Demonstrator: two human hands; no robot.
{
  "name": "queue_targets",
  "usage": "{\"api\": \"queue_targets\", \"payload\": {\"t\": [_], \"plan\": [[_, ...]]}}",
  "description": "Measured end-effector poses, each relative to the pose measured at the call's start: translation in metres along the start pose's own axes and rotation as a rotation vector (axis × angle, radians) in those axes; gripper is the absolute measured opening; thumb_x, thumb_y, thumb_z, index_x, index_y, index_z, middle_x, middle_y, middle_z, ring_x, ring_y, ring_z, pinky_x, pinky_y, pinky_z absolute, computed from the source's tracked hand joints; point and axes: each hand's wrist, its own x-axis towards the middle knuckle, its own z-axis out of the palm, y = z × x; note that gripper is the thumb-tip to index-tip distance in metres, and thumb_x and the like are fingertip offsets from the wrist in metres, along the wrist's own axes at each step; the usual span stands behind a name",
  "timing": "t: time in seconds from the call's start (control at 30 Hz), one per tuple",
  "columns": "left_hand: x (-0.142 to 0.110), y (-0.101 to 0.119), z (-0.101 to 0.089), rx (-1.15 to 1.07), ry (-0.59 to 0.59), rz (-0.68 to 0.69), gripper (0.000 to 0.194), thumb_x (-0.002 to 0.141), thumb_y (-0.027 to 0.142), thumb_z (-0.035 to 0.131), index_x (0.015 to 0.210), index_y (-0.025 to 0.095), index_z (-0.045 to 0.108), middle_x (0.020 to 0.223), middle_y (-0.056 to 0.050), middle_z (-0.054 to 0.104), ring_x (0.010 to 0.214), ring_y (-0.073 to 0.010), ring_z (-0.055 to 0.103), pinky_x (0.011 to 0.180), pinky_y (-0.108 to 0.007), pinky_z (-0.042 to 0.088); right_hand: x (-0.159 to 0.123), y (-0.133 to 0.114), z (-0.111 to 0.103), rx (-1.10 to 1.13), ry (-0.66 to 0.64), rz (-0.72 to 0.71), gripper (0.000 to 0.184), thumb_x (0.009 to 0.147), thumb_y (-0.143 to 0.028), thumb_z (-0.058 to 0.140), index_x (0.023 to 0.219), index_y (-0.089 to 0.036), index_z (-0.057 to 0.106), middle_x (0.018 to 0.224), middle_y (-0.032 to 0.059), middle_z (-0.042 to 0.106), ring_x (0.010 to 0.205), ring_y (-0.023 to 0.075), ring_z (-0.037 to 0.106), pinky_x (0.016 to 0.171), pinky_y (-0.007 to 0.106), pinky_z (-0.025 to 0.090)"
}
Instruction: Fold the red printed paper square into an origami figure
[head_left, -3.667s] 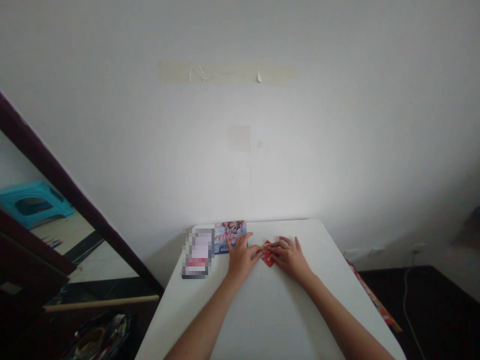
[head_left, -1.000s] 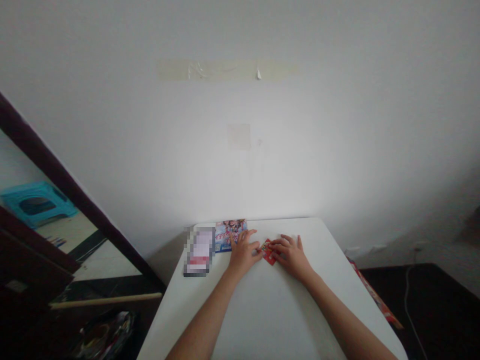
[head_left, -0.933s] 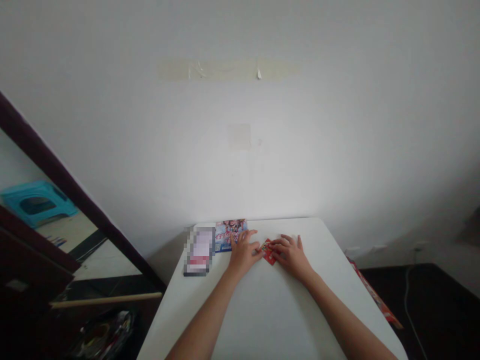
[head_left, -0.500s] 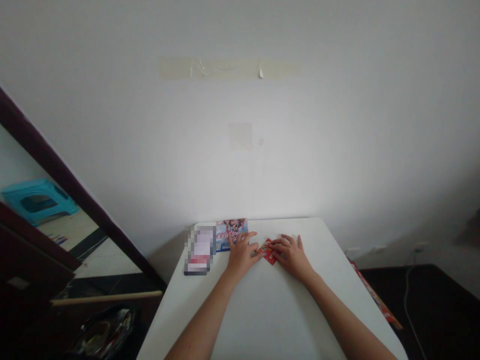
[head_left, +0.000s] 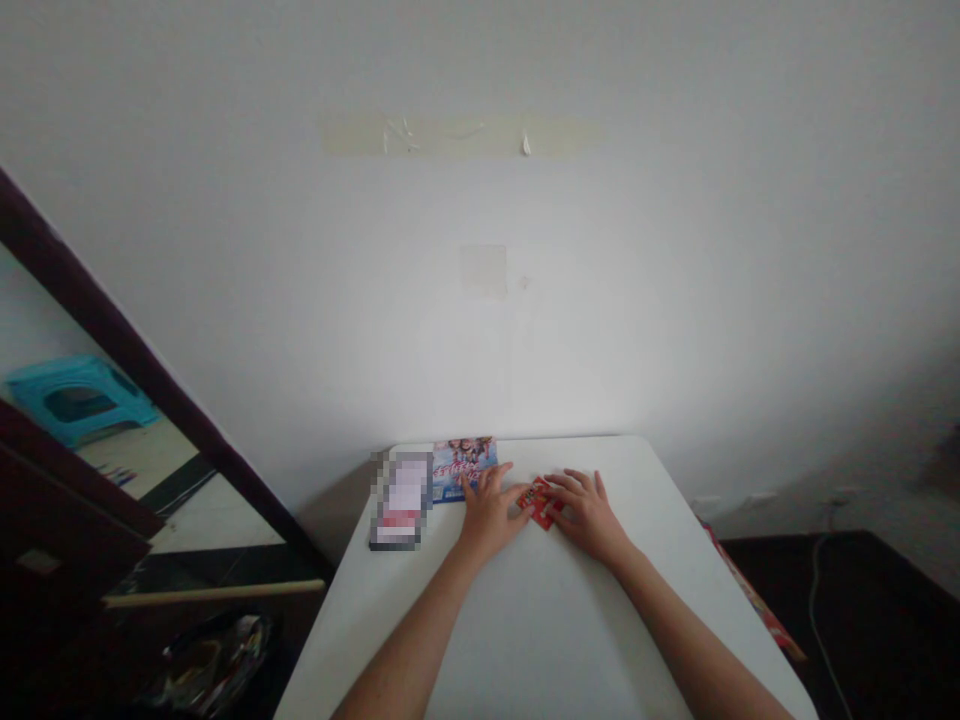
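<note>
The left hand [head_left: 491,517] is left of the paper [head_left: 541,508]. The right hand [head_left: 590,517] is right of it. A leaflet [head_left: 456,468] lies behind the paper, to its left.

Seems a home to me: blue plastic stool [head_left: 67,372] left of the white table [head_left: 540,640], trailing cable [head_left: 814,595] to its right.

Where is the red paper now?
In the head view, the red paper is on the table, between the left hand and the right hand, right of the blue leaflet.

Free room right of the right hand [head_left: 589,512]; at left, booklet [head_left: 456,462] and phone [head_left: 403,500] in the way.
</note>
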Motion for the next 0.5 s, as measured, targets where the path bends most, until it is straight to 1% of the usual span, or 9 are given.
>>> {"api": "queue_targets", "payload": {"t": [0.1, 0.2, 0.3, 0.4, 0.5], "plan": [[-0.001, 0.000, 0.002, 0.007, -0.039, -0.026, 0.039, 0.082, 0.046, 0.069, 0.121, 0.046, 0.065, 0.148, 0.000, 0.045, 0.137, -0.0350, 0.035, 0.112, -0.075, 0.002, 0.000, 0.003, 0.004, -0.031, 0.028, 0.020, 0.039, 0.090, -0.043, 0.057, 0.128, -0.040, 0.058, 0.144, 0.0017, 0.052, 0.135, 0.0300, 0.038, 0.113, 0.070, 0.016], [0.000, 0.000, 0.003, 0.007, -0.045, -0.047, 0.038, 0.082, 0.048, 0.067, 0.120, 0.048, 0.065, 0.149, -0.001, 0.044, 0.138, -0.0363, 0.033, 0.110, -0.077, 0.000, 0.000, 0.006, 0.008, -0.064, 0.078, 0.063, 0.042, 0.088, -0.046, 0.059, 0.129, -0.035, 0.058, 0.144, 0.0055, 0.050, 0.134, 0.0315, 0.039, 0.113, 0.069, 0.019], [0.000, 0.000, 0.004, 0.021, -0.035, -0.062, 0.037, 0.083, 0.050, 0.066, 0.120, 0.048, 0.065, 0.149, -0.003, 0.045, 0.138, -0.0358, 0.035, 0.109, -0.077, 0.001, -0.001, 0.009, 0.011, -0.073, 0.102, 0.086, 0.041, 0.087, -0.047, 0.060, 0.125, -0.032, 0.061, 0.140, 0.0081, 0.053, 0.133, 0.0327, 0.040, 0.112, 0.068, 0.021], [0.000, -0.001, 0.004, 0.040, -0.026, -0.078, 0.037, 0.084, 0.050, 0.065, 0.121, 0.049, 0.064, 0.146, -0.005, 0.047, 0.138, -0.0347, 0.035, 0.110, -0.076, 0.002, -0.001, 0.013, 0.012, -0.048, 0.104, 0.083, 0.038, 0.088, -0.048, 0.059, 0.122, -0.033, 0.064, 0.135, 0.0081, 0.057, 0.131, 0.0323, 0.042, 0.112, 0.066, 0.022], [0.000, 0.000, 0.004, 0.047, -0.014, -0.083, 0.038, 0.085, 0.050, 0.064, 0.122, 0.050, 0.063, 0.145, -0.005, 0.047, 0.138, -0.0342, 0.035, 0.110, -0.076, 0.003, 0.001, 0.016, 0.012, -0.014, 0.117, 0.072, 0.032, 0.091, -0.045, 0.055, 0.117, -0.032, 0.067, 0.129, 0.0074, 0.061, 0.128, 0.0303, 0.046, 0.112, 0.062, 0.027]]}}
